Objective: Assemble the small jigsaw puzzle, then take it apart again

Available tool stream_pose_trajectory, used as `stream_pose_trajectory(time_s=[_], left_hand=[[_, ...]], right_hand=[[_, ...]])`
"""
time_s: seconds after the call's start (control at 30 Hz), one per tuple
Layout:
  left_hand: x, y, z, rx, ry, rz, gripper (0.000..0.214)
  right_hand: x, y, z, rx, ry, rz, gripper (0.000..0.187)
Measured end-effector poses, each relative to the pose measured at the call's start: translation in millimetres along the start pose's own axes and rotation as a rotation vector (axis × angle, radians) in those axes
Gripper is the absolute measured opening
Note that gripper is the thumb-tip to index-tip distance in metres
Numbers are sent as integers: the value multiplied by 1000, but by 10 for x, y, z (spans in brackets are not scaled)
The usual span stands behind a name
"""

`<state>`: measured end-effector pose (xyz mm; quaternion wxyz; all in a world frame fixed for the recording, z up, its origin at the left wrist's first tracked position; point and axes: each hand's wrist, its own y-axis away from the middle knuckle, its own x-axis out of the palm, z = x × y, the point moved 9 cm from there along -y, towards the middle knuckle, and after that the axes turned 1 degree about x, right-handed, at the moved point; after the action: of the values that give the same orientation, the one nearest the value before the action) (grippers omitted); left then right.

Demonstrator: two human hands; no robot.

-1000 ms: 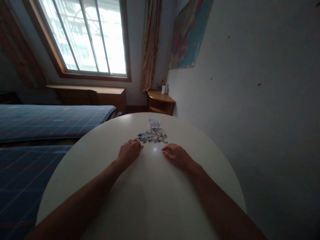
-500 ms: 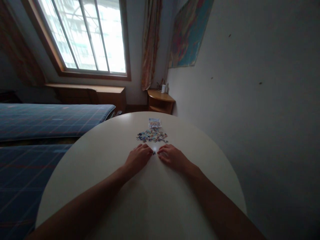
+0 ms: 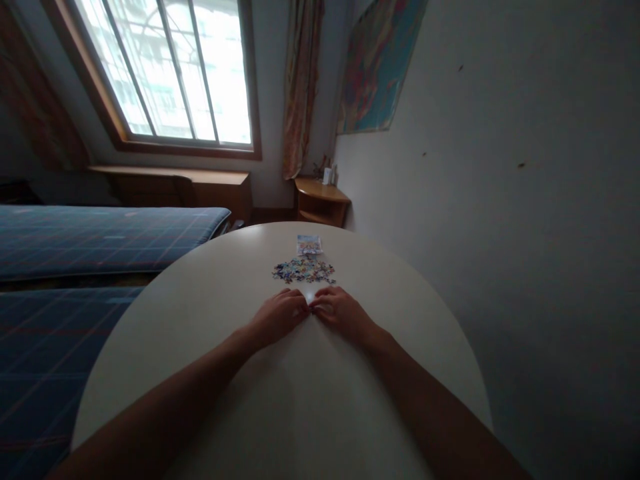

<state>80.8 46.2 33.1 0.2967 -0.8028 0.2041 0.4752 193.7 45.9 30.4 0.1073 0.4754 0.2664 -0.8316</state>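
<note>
My left hand (image 3: pixel 278 313) and my right hand (image 3: pixel 340 311) lie on the round white table (image 3: pixel 210 300), fingertips pressed together in the middle. Both hands have curled, closed fingers, and whatever sits between the fingertips is hidden; a small dark jigsaw piece was there a moment ago. Just beyond the hands lies a heap of colourful jigsaw pieces (image 3: pixel 303 269). Behind the heap rests a small picture card or bag (image 3: pixel 309 245).
The grey wall (image 3: pixel 500 200) runs close along the table's right side. Beds with blue checked covers (image 3: pixel 90 233) lie to the left. A wooden corner shelf (image 3: pixel 320 200) and a window (image 3: pixel 170 73) are at the back.
My left hand slid right and my right hand slid left until their fingertips met. The small dark piece seen between them half a second ago is now covered by the fingers.
</note>
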Motion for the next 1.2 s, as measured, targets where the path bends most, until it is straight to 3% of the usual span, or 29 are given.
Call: stream_pose_trajectory(time_s=[0.3,0.5,0.83,1.07,1.2], left_hand=[[-49,29,3,102,23,5,18],[-4,44,-91,225,32,70,24],[-135,14,218,67,-62,26,26],[-292,27,770,-221,-133,-185,27],[-321,22,1005,-295,-147,-240,35]], right_hand=[[-69,-18,-80,64,-20,-21,13],[-190,-6,-338,185,72,-87,22],[-162,0,-479,254,166,-48,37],[-162,-6,-480,271,185,-58,39],[-160,-6,-467,272,193,-67,41]])
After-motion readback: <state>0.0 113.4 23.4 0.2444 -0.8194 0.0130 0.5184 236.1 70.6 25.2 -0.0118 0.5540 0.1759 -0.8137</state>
